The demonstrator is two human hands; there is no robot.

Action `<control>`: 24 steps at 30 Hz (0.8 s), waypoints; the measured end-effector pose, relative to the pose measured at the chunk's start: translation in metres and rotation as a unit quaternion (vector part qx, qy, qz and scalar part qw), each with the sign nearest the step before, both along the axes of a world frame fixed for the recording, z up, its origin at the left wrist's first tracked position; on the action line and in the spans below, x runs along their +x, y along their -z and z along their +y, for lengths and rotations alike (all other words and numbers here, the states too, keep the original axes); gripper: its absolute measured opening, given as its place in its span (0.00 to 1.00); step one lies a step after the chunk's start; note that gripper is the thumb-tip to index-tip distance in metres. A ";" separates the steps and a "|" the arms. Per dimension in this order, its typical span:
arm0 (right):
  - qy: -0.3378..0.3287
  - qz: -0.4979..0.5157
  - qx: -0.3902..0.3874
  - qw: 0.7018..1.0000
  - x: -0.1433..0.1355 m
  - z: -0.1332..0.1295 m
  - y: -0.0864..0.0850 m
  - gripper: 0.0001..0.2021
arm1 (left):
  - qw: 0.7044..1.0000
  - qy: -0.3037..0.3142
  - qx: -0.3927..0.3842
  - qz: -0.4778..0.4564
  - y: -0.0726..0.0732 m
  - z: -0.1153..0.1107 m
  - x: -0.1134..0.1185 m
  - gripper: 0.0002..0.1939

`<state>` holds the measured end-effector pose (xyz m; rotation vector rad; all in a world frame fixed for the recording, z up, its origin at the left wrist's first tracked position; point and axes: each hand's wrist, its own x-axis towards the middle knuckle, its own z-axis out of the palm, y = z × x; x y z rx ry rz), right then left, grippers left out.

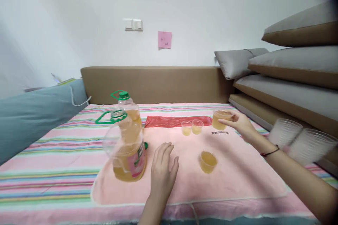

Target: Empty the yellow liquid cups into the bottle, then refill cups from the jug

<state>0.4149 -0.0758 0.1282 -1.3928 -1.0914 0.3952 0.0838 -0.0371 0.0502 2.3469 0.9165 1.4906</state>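
Note:
My right hand (pixel 232 121) grips a clear cup of yellow liquid (pixel 218 121) by its side, at the mat's back right. My left hand (pixel 164 161) hovers over the pink mat (pixel 185 190) with its fingers apart and nothing in it. To its left stands an uncapped bottle (pixel 132 161) with a green handle, partly filled with yellow liquid. A capped bottle (pixel 133 112) is behind it. Another filled cup (pixel 208 162) sits between my hands. Two cups (pixel 186 129) with a little liquid stand side by side near the red plastic (pixel 169 122).
Stacks of clear cups (pixel 313 146) lie at the right, partly behind my right forearm. Large grey and brown cushions (pixel 298 91) are piled at the back right. A blue bolster (pixel 44 109) borders the left side. A brown headboard (pixel 158 84) runs along the wall.

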 end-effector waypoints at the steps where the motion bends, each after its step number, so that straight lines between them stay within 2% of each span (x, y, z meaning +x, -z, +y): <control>1: -0.011 0.002 0.006 1.000 -0.014 0.001 -0.007 0.27 | 0.999 -0.031 0.039 -0.012 -0.004 -0.001 -0.005 0.15; 3: -0.035 0.007 0.013 0.999 -0.044 0.005 -0.021 0.27 | 0.989 -0.105 0.098 -0.030 -0.011 -0.003 -0.016 0.15; 5: -0.061 0.014 0.022 0.998 -0.077 0.010 -0.032 0.26 | 0.974 -0.182 0.125 -0.047 -0.017 -0.004 -0.030 0.16; 8: -0.100 0.020 0.039 0.994 -0.127 0.018 -0.044 0.25 | 0.948 -0.285 0.105 -0.097 -0.024 -0.002 -0.052 0.20; 10: -0.123 0.022 0.042 0.991 -0.156 0.026 -0.049 0.26 | 0.934 -0.322 0.081 -0.130 -0.026 0.001 -0.066 0.27; 14: -0.158 0.043 0.049 0.985 -0.201 0.045 -0.052 0.25 | 0.938 -0.313 0.026 -0.144 -0.021 0.013 -0.092 0.40; 19: -0.178 0.055 0.063 0.980 -0.236 0.066 -0.057 0.24 | 0.950 -0.234 -0.114 -0.173 -0.008 0.026 -0.107 0.54; 24: -0.198 0.064 0.051 0.977 -0.255 0.081 -0.066 0.24 | 0.944 -0.180 -0.175 -0.213 -0.007 0.026 -0.112 0.55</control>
